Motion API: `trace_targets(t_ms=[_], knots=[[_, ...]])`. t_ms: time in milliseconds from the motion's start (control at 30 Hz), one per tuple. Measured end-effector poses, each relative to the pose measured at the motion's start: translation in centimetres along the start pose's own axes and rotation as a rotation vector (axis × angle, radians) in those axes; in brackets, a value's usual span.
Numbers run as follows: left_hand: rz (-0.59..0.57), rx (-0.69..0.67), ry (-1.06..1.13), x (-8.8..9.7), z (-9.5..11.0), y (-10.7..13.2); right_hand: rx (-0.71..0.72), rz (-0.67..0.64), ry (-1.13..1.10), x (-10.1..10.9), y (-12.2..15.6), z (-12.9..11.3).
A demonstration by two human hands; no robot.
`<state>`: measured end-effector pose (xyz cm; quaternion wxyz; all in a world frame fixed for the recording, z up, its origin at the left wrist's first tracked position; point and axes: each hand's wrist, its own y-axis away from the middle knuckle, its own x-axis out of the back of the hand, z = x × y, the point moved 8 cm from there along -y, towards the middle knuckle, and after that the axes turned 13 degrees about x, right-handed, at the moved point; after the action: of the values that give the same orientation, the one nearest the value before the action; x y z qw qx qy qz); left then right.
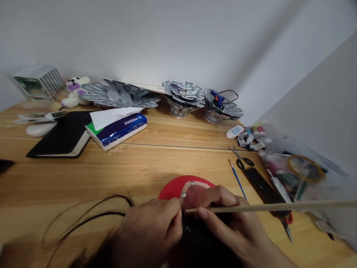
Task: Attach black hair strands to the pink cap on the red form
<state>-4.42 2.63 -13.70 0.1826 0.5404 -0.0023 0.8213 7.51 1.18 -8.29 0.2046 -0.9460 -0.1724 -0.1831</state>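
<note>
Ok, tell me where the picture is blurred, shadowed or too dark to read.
In the head view, a soft diagonal shadow crosses the wall at upper right; in the head view, the stack of cases at far left looks blurred; also in the head view, the black area between the left hand and right hand is too dark to make out.
</note>
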Motion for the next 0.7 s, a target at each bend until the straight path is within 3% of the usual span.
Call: trace_targets(t_ms=[100, 167, 400, 700], knots=[[0.174, -0.106, 0.035, 0.8, 0.3, 0.4, 0.001, 0.006, -0.019, 0.0, 0.0, 0.0], [0.190, -0.126, 0.043, 0.9, 0.3, 0.4, -0.001, 0.007, -0.025, 0.0, 0.1, 0.1], [-0.116, 0.032, 0.067, -0.1, -0.1, -0.5, -0.028, 0.002, -0.045, 0.0, 0.1, 0.3], [-0.288, 0.057, 0.200, -0.6, -0.5, -0.4, -0.044, -0.036, -0.077, 0.0, 0.4, 0.3]])
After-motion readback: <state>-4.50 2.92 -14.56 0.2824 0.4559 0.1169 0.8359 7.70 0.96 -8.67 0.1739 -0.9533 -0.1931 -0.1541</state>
